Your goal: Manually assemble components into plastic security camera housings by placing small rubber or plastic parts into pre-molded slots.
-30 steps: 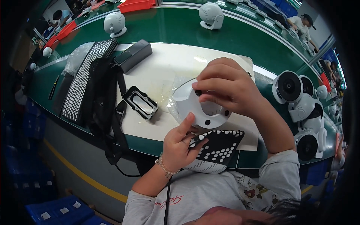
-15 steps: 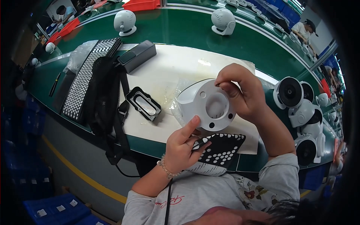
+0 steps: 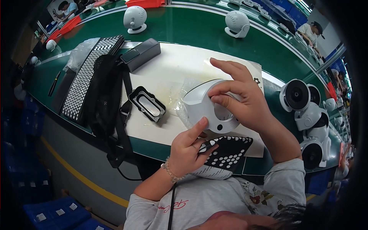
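**On the white mat, both hands on the round housing**

On the tabletop (image 3: pixel 184 30), over the white mat (image 3: pixel 172 69), we see the white round housing (image 3: pixel 203 109) held between two hands. The right hand (image 3: pixel 245 101) lies across its upper right side, thumb and forefinger pinching the rim beside the central opening, the other fingers spread upward. The left hand (image 3: pixel 189 151) steadies the lower edge with its forefinger pressed against the shell; it also grips a small dark tool (image 3: pixel 207 145) against the palm.

Compared with half a second ago, we find the housing turned: its open face showed round and full then, whereas now it tilts rightward and the right hand covers more of it. The left forefinger, raised free before, now touches the shell.

Just beside the housing lies a black rectangular frame (image 3: pixel 147 104). A black perforated tray (image 3: pixel 228 153) sits below the hands, near the tabletop edge. White finished units (image 3: pixel 303 103) stand well to the right
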Demonstrator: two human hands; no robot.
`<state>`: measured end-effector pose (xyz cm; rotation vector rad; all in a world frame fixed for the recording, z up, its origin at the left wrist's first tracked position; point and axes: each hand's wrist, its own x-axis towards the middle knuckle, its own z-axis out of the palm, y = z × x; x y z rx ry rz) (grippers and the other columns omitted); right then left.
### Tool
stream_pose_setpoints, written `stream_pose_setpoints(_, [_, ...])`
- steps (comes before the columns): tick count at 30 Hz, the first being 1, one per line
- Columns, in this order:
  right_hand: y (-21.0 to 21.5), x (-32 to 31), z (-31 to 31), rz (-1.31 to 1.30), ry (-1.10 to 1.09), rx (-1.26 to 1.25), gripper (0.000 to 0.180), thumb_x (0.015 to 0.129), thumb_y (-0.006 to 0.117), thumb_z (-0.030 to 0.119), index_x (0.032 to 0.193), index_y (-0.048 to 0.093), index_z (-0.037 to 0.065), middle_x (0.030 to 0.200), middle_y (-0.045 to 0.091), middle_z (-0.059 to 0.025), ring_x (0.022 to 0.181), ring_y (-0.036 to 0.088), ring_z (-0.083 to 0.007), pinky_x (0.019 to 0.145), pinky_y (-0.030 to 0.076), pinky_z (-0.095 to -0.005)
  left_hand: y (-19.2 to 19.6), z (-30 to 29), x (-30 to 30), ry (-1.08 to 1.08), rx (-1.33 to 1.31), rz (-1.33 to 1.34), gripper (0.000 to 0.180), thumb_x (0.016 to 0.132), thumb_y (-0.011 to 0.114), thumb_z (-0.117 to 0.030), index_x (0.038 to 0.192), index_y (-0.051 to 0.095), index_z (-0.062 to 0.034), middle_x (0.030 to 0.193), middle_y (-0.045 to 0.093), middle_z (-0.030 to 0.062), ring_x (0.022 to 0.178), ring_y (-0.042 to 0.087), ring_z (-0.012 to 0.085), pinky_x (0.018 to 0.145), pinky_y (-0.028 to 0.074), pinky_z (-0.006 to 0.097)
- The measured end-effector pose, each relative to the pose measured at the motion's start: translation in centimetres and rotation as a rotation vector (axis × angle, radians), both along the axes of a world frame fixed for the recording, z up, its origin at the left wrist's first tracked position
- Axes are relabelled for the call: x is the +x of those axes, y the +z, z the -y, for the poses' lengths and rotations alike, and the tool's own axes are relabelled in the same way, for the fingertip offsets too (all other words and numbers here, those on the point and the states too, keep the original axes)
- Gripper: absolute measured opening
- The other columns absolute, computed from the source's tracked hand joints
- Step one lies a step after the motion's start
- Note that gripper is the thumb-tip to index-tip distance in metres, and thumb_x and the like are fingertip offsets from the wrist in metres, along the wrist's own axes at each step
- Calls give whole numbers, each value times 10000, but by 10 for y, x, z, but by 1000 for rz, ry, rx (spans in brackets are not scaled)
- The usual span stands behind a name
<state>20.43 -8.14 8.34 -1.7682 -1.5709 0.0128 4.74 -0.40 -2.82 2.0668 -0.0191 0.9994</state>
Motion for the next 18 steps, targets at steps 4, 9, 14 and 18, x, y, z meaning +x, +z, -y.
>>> stream_pose_setpoints(4, [-14, 4, 3, -33, 23, 16, 159, 735, 632, 132, 878, 651, 66, 1269, 438, -118, 1172, 367, -280, 956, 288, -368, 0, 0, -1, 13, 4, -6, 195, 608, 709, -75, 737, 619, 39, 1278, 426, 111, 707, 584, 229, 625, 477, 308])
stream_pose_setpoints(9, [-18, 2, 15, 381, 0, 15, 341, 800, 567, 317, 1022, 593, 59, 1239, 453, -126, 1145, 391, -269, 926, 314, -379, 0, -1, 1, 0, 19, 4, 185, 614, 707, -79, 724, 613, 36, 1283, 420, 111, 697, 580, 232, 619, 473, 313])
stream_pose_setpoints(14, [-15, 8, 20, -196, -250, 167, 441, 806, 583, 331, 1124, 499, 37, 1071, 532, -97, 1029, 464, -180, 845, 378, -334, -2, -2, 1, 1, 20, -23, 188, 613, 708, -79, 731, 614, 33, 1284, 420, 112, 712, 585, 234, 630, 475, 304])
stream_pose_setpoints(18, [3, 26, 21, -920, -38, -178, 362, 729, 673, 192, 1015, 517, 34, 901, 554, -18, 811, 522, -78, 687, 421, -191, 1, -6, -2, -84, -27, 37, 197, 600, 724, -66, 710, 581, 13, 1253, 443, 163, 785, 601, 236, 629, 483, 307])
